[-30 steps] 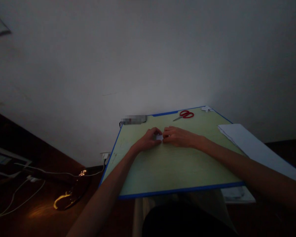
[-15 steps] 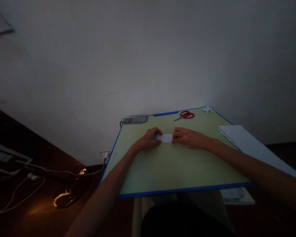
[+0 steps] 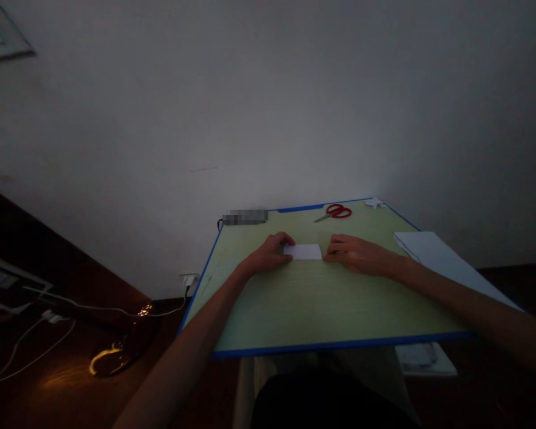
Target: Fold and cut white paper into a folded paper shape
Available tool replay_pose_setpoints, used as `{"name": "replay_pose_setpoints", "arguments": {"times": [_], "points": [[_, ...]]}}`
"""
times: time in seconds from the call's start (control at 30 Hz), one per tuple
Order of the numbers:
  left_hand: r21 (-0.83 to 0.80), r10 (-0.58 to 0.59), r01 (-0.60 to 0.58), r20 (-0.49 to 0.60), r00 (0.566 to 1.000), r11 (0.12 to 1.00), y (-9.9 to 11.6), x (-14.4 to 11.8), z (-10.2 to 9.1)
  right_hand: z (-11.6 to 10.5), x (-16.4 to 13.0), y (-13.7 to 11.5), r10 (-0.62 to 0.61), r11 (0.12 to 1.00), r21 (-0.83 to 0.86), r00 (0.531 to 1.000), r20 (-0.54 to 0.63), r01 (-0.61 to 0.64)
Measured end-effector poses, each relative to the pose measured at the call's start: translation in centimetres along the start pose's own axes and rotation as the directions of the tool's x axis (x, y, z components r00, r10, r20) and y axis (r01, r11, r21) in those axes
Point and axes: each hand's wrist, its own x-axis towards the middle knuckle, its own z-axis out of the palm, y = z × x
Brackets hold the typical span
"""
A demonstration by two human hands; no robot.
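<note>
Dim room, so detail is limited. Both hands are flat down on a pale green board with a blue rim, and between them lies a small white paper strip — a short folded rectangle, sitting toward the far half of the board, roughly mid-width. The left hand has its fingertips pressed on the strip's left end, fingers curled together over it. The right hand touches the right end with its fingertips, fingers bunched and pointing at the paper; looks more like pinning it to the board than a proper pinch, though it's too dark to be sure.

Red-handled scissors lie closed near the far edge, well apart from the hands. A little white paper scrap sits at the far right corner. A stack of white sheets runs along the right edge — overhanging it a bit. A dark blurred object lies at the far left corner.
</note>
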Motion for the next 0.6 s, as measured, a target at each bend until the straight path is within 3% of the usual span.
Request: {"name": "replay_pose_setpoints", "arguments": {"times": [0.07, 0.13, 0.2, 0.27, 0.37, 0.47, 0.53, 0.6], "points": [[-0.015, 0.017, -0.017, -0.007, 1.0, 1.0, 0.0, -0.1, 0.1, 0.5, 0.4, -0.1, 0.154, 0.988, 0.041, 0.986, -0.062, -0.152], [-0.024, 0.03, -0.03, -0.015, 0.999, 0.999, 0.0, -0.2, 0.1, 1.0, 1.5, -0.1, 0.376, 0.924, 0.114, 0.922, -0.091, -0.365], [-0.031, 0.031, -0.032, -0.028, 0.999, 0.999, -0.1, -0.2, 0.3, 1.5, 3.0, 0.2, 0.501, 0.854, 0.154, 0.865, 0.018, -0.498], [-0.046, 0.023, -0.026, -0.054, 0.998, 0.999, -0.2, -0.3, 0.4, 1.7, 4.5, 0.6, 0.543, 0.813, 0.161, 0.829, 0.134, -0.559], [-0.078, 0.017, -0.025, -0.098, 0.995, 0.997, -0.3, -0.4, 0.5, 1.7, 5.8, 1.3, 0.54, 0.77, 0.274, 0.817, 0.202, -0.577], [-0.107, 0.016, -0.033, -0.158, 0.987, 0.994, -0.2, -0.4, 0.7, 1.5, 6.1, 1.2, 0.534, 0.672, 0.504, 0.827, 0.177, -0.542], [-0.131, 0.004, -0.031, -0.202, 0.979, 0.991, -0.1, -0.3, 0.8, 1.3, 6.1, 0.8, 0.569, 0.585, 0.645, 0.815, 0.106, -0.492], [-0.172, -0.011, -0.033, -0.252, 0.968, 0.985, 0.2, -0.1, 1.0, 1.1, 6.3, 0.1, 0.641, 0.518, 0.757, 0.767, -0.036, -0.398]]}}
